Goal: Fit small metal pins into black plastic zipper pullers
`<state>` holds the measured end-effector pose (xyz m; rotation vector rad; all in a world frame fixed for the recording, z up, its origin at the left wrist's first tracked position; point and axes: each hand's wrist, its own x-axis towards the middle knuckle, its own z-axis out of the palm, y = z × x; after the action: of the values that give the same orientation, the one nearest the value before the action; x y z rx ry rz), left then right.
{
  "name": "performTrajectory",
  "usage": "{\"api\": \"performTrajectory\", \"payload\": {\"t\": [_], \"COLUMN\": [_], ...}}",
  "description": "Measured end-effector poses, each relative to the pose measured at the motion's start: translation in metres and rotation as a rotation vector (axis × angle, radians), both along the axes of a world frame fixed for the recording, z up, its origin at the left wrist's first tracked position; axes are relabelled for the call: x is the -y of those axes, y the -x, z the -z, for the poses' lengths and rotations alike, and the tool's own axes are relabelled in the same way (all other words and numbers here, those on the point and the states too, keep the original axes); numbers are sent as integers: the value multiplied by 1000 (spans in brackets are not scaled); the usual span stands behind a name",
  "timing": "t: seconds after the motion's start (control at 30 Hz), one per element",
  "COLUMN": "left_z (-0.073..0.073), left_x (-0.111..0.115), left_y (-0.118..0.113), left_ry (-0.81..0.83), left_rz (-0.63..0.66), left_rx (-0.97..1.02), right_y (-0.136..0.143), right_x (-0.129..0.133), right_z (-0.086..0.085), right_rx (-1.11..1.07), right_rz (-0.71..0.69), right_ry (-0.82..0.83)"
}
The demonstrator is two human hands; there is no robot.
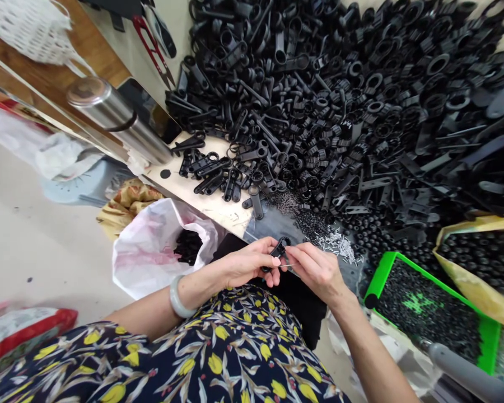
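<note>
Black plastic parts (361, 101) heap on the pale surface (218, 207). Bright green tray (378, 277); white bag (151, 252); navy dress (218, 352) patterned with yellow flowers; pale jade bangle (178, 299).

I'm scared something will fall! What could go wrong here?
The small black part is pinched between both hands, left hand and right hand, over the table's edge, so a slip might drop it to the floor or into the white bag. The loose metal pins near the edge could easily scatter.
</note>
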<state>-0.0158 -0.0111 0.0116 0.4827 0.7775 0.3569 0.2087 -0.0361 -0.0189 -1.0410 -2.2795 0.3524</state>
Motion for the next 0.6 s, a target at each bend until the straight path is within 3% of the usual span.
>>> {"api": "performTrajectory", "payload": {"t": [0.27,0.6], "left_z": [0,9], "left_x": [0,6], "left_y": [1,-3], "left_ry": [-4,-120], "left_rz": [6,-4], "left_rx": [-30,-30], "right_y": [0,14], "right_x": [-1,7], "right_z": [0,4], "right_rx": [-33,-224], "right_rz": [-31,101], "right_ry": [39,167]}}
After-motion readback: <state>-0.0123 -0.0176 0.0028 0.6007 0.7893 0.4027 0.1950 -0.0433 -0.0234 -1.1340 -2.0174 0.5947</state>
